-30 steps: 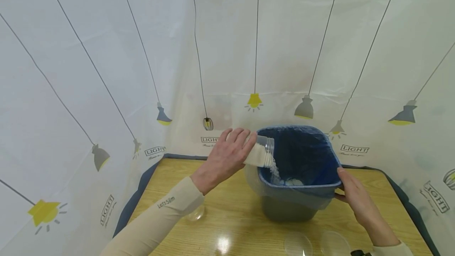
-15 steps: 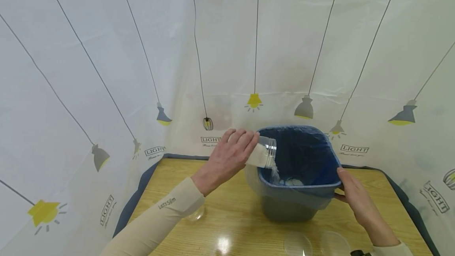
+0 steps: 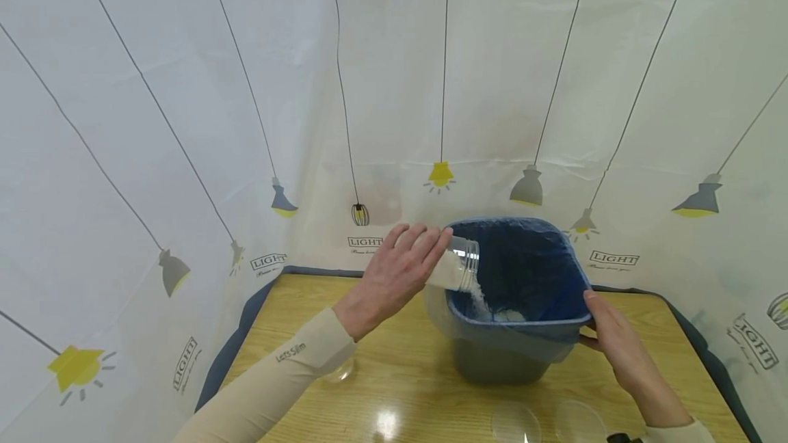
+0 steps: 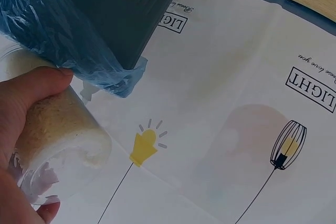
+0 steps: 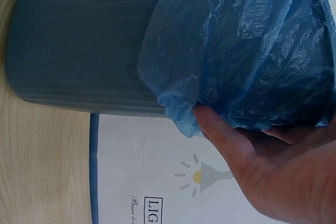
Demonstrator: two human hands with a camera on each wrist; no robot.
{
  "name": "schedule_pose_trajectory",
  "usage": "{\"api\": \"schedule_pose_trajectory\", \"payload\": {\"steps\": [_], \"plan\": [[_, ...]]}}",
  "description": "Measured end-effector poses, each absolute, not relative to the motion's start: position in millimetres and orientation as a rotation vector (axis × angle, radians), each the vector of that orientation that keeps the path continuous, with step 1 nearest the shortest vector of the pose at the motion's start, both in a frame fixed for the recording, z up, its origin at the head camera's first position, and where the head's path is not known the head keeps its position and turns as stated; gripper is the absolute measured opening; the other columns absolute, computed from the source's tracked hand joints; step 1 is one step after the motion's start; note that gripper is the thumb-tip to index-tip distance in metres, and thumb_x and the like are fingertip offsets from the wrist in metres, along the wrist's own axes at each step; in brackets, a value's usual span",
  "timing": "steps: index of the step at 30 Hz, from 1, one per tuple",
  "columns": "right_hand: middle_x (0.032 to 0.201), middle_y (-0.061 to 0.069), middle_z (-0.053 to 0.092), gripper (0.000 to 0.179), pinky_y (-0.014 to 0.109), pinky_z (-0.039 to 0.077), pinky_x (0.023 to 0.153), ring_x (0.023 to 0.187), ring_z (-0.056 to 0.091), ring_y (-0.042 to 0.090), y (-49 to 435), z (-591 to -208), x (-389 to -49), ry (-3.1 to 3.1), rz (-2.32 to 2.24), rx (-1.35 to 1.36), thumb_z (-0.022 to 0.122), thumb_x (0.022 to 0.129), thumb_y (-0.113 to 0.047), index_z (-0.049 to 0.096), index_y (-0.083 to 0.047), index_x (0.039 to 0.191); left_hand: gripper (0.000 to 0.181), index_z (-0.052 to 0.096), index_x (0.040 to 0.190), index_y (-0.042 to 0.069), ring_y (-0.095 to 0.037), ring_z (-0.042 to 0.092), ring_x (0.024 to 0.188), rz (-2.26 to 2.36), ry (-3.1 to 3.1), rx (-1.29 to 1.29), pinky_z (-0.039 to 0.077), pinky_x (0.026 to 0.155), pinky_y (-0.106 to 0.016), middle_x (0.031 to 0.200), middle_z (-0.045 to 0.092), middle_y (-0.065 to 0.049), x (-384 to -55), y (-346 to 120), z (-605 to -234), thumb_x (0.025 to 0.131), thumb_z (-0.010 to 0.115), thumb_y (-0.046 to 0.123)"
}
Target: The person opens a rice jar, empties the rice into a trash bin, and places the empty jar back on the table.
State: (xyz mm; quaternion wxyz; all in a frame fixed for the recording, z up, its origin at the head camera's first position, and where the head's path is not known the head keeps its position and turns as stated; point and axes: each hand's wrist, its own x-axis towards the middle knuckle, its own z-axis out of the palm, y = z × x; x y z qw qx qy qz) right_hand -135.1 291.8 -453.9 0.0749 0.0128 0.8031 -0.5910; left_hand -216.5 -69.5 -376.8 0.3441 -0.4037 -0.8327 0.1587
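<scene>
My left hand (image 3: 390, 275) grips a clear jar (image 3: 451, 266), tipped so its mouth hangs over the left rim of a grey trash bin (image 3: 501, 361). White granules (image 3: 478, 299) stream from the mouth into the bin. A blue bag (image 3: 523, 258) lines the bin and folds over its rim; a whitish heap shows inside. Seen from the left wrist, the jar (image 4: 68, 124) holds pale grainy stuff, with the thumb across its side. My right hand (image 3: 622, 351) holds the bin's right rim through the bag (image 5: 247, 40), thumb outside; some of its fingers are hidden.
Two clear round discs (image 3: 516, 421) lie on the wooden table (image 3: 394, 368) near its front. Another clear round object (image 3: 340, 369) sits partly behind the left sleeve. A white sheet printed with lamps (image 3: 394, 87) surrounds the table.
The left hand and jar have shifted slightly right, and less white stuff shows in the jar. Granules keep falling throughout. The right hand and the bin stay where they were.
</scene>
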Motion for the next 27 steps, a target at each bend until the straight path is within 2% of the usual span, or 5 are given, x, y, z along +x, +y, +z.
{"api": "schedule_pose_trajectory", "payload": {"steps": [6, 15, 19, 27], "plan": [[0.160, 0.040, 0.020, 0.082, 0.049, 0.055, 0.096, 0.146, 0.026, 0.055, 292.5, -452.8, -136.1, 2.398, -1.773, 0.032, 0.015, 0.111, -0.053, 0.007, 0.014, 0.158, 0.085, 0.045, 0.153, 0.016, -0.029, 0.049, 0.131, 0.375, -2.156, -1.061, 0.039, 0.111, -0.045, 0.141, 0.055, -0.009, -216.3, -70.4, -377.5, 0.081, 0.088, 0.030], [0.159, 0.040, 0.021, 0.082, 0.048, 0.056, 0.096, 0.145, 0.028, 0.055, 292.2, -453.0, -135.6, 2.405, -1.771, 0.026, 0.015, 0.111, -0.053, 0.008, 0.014, 0.159, 0.075, 0.044, 0.153, 0.014, -0.032, 0.047, 0.135, 0.358, -2.106, -1.067, 0.037, 0.114, -0.048, 0.144, 0.054, -0.012, -215.4, -69.9, -379.6, 0.087, 0.081, 0.017], [0.159, 0.040, 0.023, 0.082, 0.048, 0.056, 0.095, 0.145, 0.028, 0.054, 291.9, -453.4, -135.3, 2.411, -1.770, 0.029, 0.015, 0.111, -0.052, 0.009, 0.014, 0.159, 0.074, 0.043, 0.154, 0.014, -0.032, 0.046, 0.137, 0.355, -2.101, -1.059, 0.035, 0.116, -0.049, 0.146, 0.053, -0.013, -215.3, -70.2, -379.9, 0.090, 0.079, 0.016], [0.159, 0.040, 0.022, 0.081, 0.048, 0.056, 0.095, 0.145, 0.028, 0.054, 291.5, -453.5, -134.9, 2.407, -1.770, 0.039, 0.015, 0.111, -0.052, 0.009, 0.013, 0.159, 0.078, 0.042, 0.155, 0.014, -0.033, 0.043, 0.141, 0.334, -2.106, -1.067, 0.031, 0.119, -0.050, 0.149, 0.051, -0.015, -214.5, -70.4, -379.0, 0.088, 0.082, 0.017]]}}
